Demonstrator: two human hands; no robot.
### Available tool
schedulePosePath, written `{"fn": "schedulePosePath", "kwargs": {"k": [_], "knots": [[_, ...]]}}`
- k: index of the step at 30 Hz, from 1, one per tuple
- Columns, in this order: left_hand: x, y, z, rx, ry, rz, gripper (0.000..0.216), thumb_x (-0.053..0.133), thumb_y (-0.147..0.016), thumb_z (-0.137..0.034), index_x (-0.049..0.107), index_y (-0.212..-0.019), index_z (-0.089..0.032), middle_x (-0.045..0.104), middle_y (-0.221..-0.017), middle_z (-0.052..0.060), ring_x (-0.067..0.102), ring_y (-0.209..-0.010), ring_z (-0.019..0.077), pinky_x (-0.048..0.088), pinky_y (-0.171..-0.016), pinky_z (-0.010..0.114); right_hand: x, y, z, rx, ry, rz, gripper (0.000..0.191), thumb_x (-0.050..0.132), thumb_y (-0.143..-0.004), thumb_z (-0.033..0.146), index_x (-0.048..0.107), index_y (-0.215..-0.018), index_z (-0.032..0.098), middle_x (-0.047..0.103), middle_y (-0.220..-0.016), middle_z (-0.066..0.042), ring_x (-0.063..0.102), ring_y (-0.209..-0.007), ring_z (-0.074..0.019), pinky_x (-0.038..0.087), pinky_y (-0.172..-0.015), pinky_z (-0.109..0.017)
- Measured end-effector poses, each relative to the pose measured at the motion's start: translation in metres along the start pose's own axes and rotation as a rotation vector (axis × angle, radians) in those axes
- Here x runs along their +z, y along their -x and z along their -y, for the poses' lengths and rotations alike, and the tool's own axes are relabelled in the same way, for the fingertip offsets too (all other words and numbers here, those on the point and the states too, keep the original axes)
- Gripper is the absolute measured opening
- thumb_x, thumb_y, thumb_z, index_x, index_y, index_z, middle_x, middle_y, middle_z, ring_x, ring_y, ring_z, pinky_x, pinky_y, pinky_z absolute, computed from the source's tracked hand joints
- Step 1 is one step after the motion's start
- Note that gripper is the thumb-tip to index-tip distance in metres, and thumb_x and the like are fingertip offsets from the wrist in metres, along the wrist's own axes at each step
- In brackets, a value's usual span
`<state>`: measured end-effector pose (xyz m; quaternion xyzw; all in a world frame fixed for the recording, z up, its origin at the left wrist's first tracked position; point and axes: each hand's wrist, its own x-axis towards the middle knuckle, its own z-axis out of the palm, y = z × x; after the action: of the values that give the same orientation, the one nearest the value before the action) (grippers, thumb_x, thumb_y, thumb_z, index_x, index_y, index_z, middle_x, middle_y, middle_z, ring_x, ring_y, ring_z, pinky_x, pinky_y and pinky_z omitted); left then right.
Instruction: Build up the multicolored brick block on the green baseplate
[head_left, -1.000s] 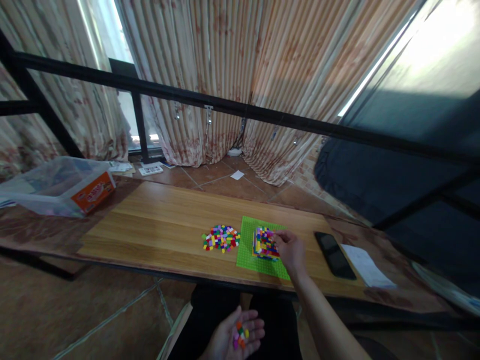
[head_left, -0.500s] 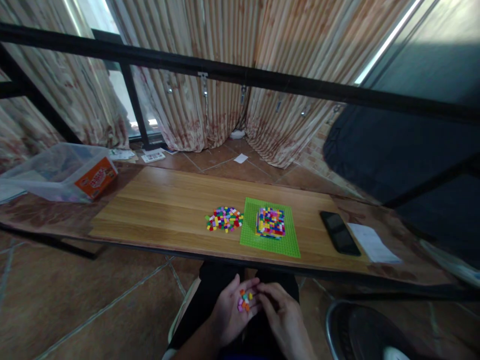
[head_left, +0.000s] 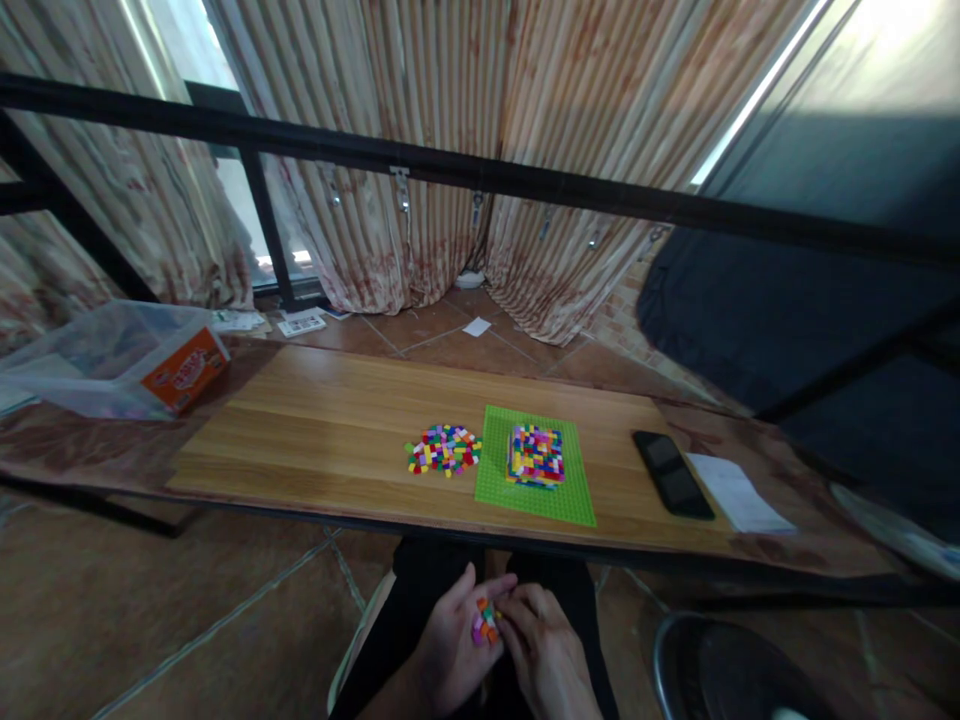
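Note:
Above my lap, my left hand point(head_left: 454, 635) is turned palm up and holds several small toy bricks point(head_left: 486, 622) in orange, pink, green and other colours. My right hand point(head_left: 541, 640) reaches across from the right with its fingers bent together. Its fingertips are at the edge of these bricks, and whatever they pinch is hidden. On the table beyond, a block built of many coloured bricks point(head_left: 535, 455) stands on a green baseplate point(head_left: 491, 485). Just left of the plate lies a pile of loose bricks point(head_left: 444, 450).
The wooden board point(head_left: 315, 420) lies on the table. A black phone point(head_left: 673, 475) and white paper point(head_left: 739, 492) are at the right. A clear plastic bin point(head_left: 112, 365) with an orange label stands at the left. A dark round stool point(head_left: 739, 670) is at lower right.
My right hand has moved left, its fingertips now over the edge of the bricks in my left palm. The view has tilted slightly, so the table appears a little lower.

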<state>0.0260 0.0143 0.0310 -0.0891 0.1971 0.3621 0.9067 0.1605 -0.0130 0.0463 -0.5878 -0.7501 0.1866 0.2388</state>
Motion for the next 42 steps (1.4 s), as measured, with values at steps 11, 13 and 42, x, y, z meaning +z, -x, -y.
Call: {"fn": "schedulePosePath", "kwargs": {"k": [11,13,42], "knots": [[-0.008,-0.006,-0.001,0.003,-0.042,-0.004,0.048,0.041,-0.091,-0.046,0.061,-0.108,-0.006,0.065,-0.105,0.015,0.060,-0.099,0.0213,0.038,-0.091,0.031,-0.024,-0.020,-0.009,-0.031,-0.118,-0.034,0.024,0.045,-0.091,0.026,0.068,-0.086,0.024,0.064,-0.087,-0.005,0.062,-0.080,-0.0149,0.051,-0.070,-0.023],[-0.011,-0.007,-0.002,-0.033,-0.070,-0.011,0.053,0.039,-0.090,-0.049,0.060,-0.113,-0.006,0.063,-0.112,0.017,0.059,-0.105,0.0240,0.037,-0.094,0.034,-0.044,-0.040,-0.014,0.002,-0.108,-0.173,0.023,0.046,-0.091,0.030,0.068,-0.092,0.024,0.064,-0.094,-0.006,0.062,-0.086,-0.0163,0.051,-0.076,-0.026],[-0.020,-0.014,-0.007,-0.116,-0.069,0.045,0.041,0.049,-0.089,-0.044,0.069,-0.099,-0.009,0.072,-0.099,0.013,0.067,-0.092,0.0224,0.043,-0.082,0.031,-0.066,-0.172,-0.063,-0.048,-0.014,-0.508,0.023,0.055,-0.082,0.037,0.073,-0.083,0.023,0.063,-0.098,-0.007,0.060,-0.088,-0.0194,0.050,-0.080,-0.036]]}}
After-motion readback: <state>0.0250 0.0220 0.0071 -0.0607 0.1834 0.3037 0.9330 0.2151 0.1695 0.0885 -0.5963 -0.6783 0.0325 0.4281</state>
